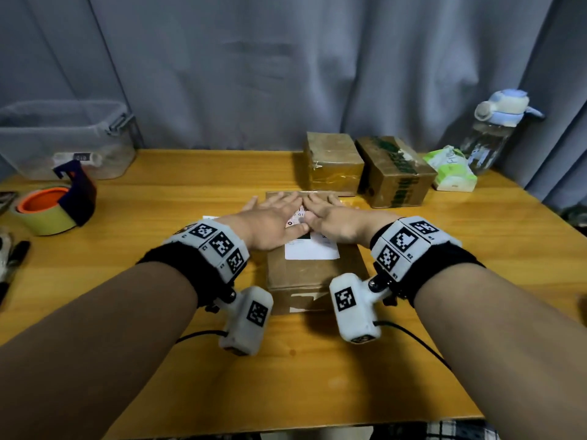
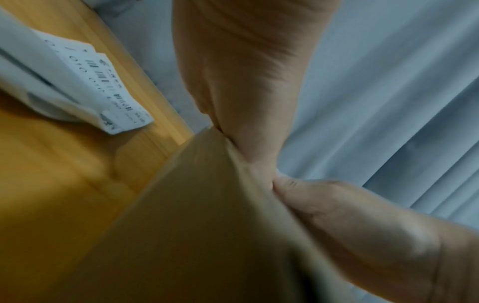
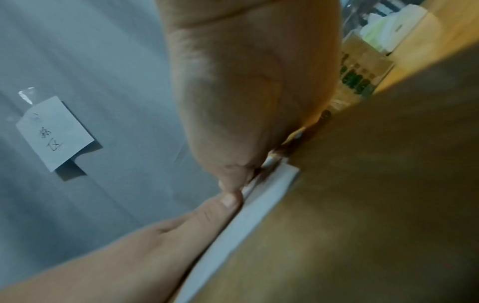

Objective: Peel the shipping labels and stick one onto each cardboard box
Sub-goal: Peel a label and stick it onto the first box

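A wooden table fills my view, with a grey curtain hanging behind its far edge. Nearest to me sits a cardboard box, and both my hands lie flat on its top. The left hand and the right hand meet side by side, fingers straight and spread, pressing down on a white shipping label stuck to the box top — nothing is gripped by either one. In the right wrist view the label's edge shows white against the brown board, with a thumb lying along it. In the left wrist view I see a small stack of printed labels lying on the table, just left of the box.

Further back, to the right, two more cardboard boxes stand just beside each other: a taped box and a box with green print. Right of those lie a tissue pack and a water bottle. On the far left sit a tape dispenser and, behind it, a clear plastic bin — well apart from the boxes.
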A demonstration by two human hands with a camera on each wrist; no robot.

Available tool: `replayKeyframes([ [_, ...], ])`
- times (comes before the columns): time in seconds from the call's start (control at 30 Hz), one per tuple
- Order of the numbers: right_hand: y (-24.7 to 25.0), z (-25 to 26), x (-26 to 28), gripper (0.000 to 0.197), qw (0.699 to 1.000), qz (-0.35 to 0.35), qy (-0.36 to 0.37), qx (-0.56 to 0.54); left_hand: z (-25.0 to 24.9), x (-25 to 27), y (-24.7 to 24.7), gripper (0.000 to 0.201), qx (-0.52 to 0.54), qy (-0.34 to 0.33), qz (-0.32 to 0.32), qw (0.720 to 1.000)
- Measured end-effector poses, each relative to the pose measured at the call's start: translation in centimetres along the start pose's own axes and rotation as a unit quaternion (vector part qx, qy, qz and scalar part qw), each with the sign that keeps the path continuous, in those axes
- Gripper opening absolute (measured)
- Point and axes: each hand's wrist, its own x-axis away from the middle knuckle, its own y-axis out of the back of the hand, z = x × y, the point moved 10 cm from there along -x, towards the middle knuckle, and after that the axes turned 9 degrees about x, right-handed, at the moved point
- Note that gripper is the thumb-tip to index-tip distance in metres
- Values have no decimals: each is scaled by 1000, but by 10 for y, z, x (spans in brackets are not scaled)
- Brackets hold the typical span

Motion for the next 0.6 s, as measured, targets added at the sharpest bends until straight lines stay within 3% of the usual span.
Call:
replayKeyframes([
  [0.23, -5, -38, 7, 61, 998, -6, -67, -17, 21, 7, 13, 70, -63, 58, -1, 996],
  [0.37, 0, -37, 12, 62, 994, -15, -38, -98, -21, 1, 21, 62, -25, -42, -59, 997],
  [0.43, -3, -39, 15, 60, 988, -26, -28, -147, -37, 0, 8, 60, 9, -75, -42, 996],
  [0.53, -14, -47, 22, 55, 962, -27, -20, -271, -35, -3, -9, 83, -19, -33, -13, 999],
  [0.6, -16, -51, 24, 54, 961, -36, -30, -272, -35, -3, -14, 100, -35, 0, 9, 999],
])
